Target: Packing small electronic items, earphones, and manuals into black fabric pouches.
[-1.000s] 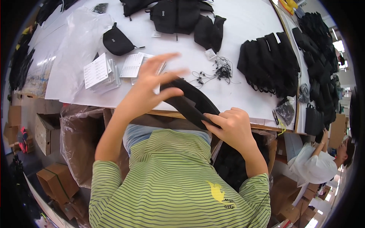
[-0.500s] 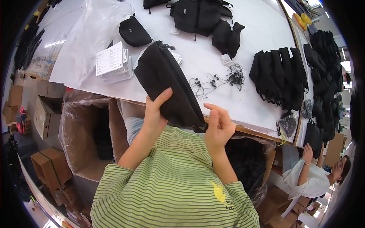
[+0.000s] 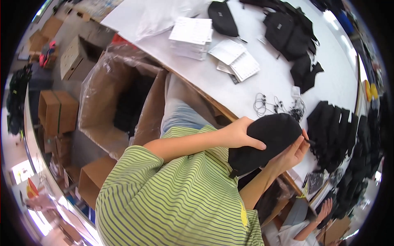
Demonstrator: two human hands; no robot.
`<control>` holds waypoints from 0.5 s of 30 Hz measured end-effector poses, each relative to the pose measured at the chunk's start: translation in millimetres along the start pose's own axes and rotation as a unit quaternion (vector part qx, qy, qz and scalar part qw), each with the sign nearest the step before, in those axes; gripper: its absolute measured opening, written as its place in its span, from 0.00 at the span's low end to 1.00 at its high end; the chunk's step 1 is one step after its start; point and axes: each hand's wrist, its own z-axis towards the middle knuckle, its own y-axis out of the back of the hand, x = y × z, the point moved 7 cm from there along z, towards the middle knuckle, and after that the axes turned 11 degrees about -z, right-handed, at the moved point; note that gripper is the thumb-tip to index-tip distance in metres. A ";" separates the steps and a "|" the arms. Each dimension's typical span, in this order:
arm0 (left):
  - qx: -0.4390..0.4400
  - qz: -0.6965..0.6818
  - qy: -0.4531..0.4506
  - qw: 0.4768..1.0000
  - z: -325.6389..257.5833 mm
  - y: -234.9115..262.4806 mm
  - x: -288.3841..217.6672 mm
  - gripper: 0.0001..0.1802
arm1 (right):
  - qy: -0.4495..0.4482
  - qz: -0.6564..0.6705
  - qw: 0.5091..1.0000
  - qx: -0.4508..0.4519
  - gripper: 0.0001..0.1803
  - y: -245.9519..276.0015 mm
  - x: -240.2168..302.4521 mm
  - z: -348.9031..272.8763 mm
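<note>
A black fabric zip pouch (image 3: 271, 133) is held up in front of my body, over the table's near edge. My left hand (image 3: 240, 134) grips its left side, thumb lying across the face and the other fingers hidden behind. At the opposite end, my right hand (image 3: 293, 152) holds the pouch's edge with its fingertips, near a small dark tab. Beyond it on the white table (image 3: 246, 96) lie looped black cords (image 3: 295, 108). A tall stack of white printed cards (image 3: 191, 33) and a loose spread of cards (image 3: 244, 65) lie to the left.
Another black pouch (image 3: 223, 19) and a black backpack (image 3: 285, 35) lie farther back. Several black pouches (image 3: 332, 131) are lined up at the right. A plastic-lined carton (image 3: 98, 102) stands below the table's left edge. At the lower right a co-worker's hand (image 3: 325, 209) shows.
The view has swung round to the right. The pouch has turned, its broad face now showing. My right hand has moved from beside its lower end to gripping its far end.
</note>
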 end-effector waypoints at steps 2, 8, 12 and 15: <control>-0.005 -0.045 0.016 0.999 -0.8 0.6 6.9 0.24 | 0.038 -0.056 0.998 0.017 0.07 -3.7 2.5 1.5; -0.153 -0.188 0.055 0.969 -8.0 10.4 -11.1 0.22 | 0.192 -0.304 0.926 0.113 0.08 -29.7 42.8 -19.2; -0.193 -0.276 0.018 0.942 -7.9 48.8 -30.3 0.15 | 0.141 -0.250 0.920 0.268 0.12 -59.3 41.6 -47.2; -0.209 -0.276 0.008 0.938 -10.9 60.8 -36.4 0.14 | 0.166 -0.208 0.911 0.316 0.10 -70.6 47.5 -52.8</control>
